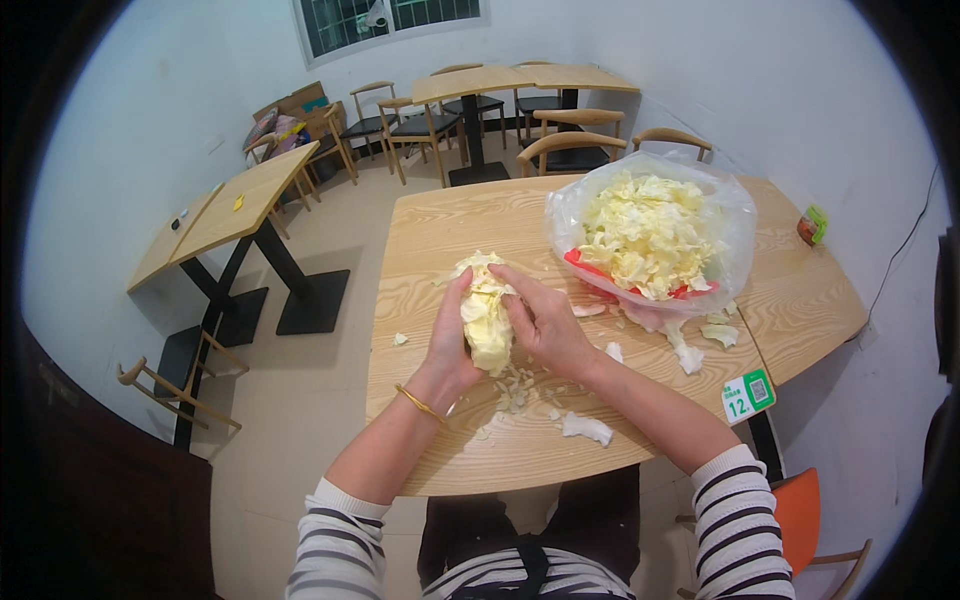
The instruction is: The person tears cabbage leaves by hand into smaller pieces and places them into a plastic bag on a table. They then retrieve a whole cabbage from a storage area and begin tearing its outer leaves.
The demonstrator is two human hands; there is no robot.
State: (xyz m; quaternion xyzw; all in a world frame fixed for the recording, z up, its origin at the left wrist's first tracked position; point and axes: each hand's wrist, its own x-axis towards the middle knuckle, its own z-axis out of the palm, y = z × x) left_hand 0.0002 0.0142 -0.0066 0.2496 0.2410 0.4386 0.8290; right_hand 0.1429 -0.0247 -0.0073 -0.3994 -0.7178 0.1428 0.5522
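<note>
A pale yellow piece of cabbage head is held above the wooden table. My left hand cups it from the left and below. My right hand touches its right side, thumb and fingers at the leaves; whether it pinches one is hard to tell. To the right stands a clear plastic bag with a red part, heaped with torn cabbage leaves. Small pale scraps lie below my hands, and a white cabbage rib piece lies nearer the front edge.
More leaf pieces lie beside the bag. A green and white card with a printed code is at the table's right front. A small packet sits near the wall. An orange chair is at lower right; other tables and wooden chairs stand beyond.
</note>
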